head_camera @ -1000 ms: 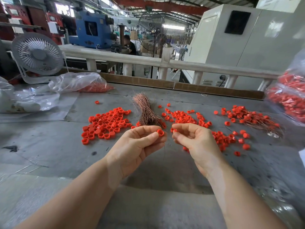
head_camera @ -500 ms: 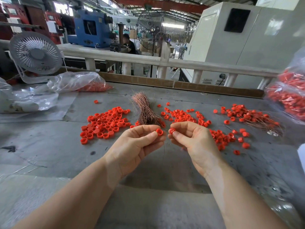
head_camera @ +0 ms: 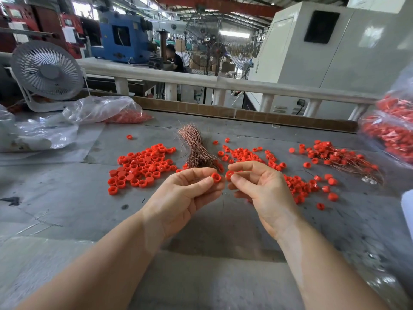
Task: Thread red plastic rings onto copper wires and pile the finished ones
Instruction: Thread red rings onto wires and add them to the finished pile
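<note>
While the left hand (head_camera: 185,193) and right hand (head_camera: 259,189) each pinch a red plastic ring (head_camera: 215,177) close together between curled fingers, the fine copper wire (head_camera: 222,198) hanging beneath them risks missing the bore and buckling.

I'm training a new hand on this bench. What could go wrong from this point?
The left hand and right hand each pinch a red ring over the table; a slip could drop one among the loose rings. The thin wire hanging below may bend or miss the hole.

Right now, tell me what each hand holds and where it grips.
The left hand pinches a red ring by its sides, at the fingertips. The right hand pinches another ring the same way.
</note>
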Motion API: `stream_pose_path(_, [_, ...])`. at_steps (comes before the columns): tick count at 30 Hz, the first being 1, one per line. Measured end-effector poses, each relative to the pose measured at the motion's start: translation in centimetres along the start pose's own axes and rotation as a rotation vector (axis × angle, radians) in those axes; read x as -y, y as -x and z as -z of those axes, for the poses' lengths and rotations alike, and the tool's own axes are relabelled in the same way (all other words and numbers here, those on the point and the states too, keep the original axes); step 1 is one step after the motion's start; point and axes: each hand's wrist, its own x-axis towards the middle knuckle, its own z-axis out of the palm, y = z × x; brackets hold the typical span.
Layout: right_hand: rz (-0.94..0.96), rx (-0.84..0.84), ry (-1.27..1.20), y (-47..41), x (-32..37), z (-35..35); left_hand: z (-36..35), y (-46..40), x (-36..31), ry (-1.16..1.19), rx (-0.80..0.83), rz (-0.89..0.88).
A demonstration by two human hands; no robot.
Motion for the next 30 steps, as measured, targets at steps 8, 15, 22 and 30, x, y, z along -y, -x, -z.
stream_pose_path(8, [0.058, -0.015, -0.003, 0.06, 0.24, -0.35, 0.03, -0.08, -0.05, 0.011, -0.004, -0.004])
stream_pose_path(15, [0.083, -0.022, -0.02, -0.11, -0.03, -0.34, 0.06, -0.15, -0.16, 0.031, -0.016, -0.015])
stream_pose_path(22, [0.174, -0.055, 0.137, -0.21, -0.44, -0.16, -0.03, -0.06, -0.02, -0.002, -0.028, -0.013])
stream_pose_path(30, [0.263, -0.065, 0.288, -0.03, -0.32, -0.53, -0.1, 0.02, 0.08, -0.035, -0.005, -0.023])
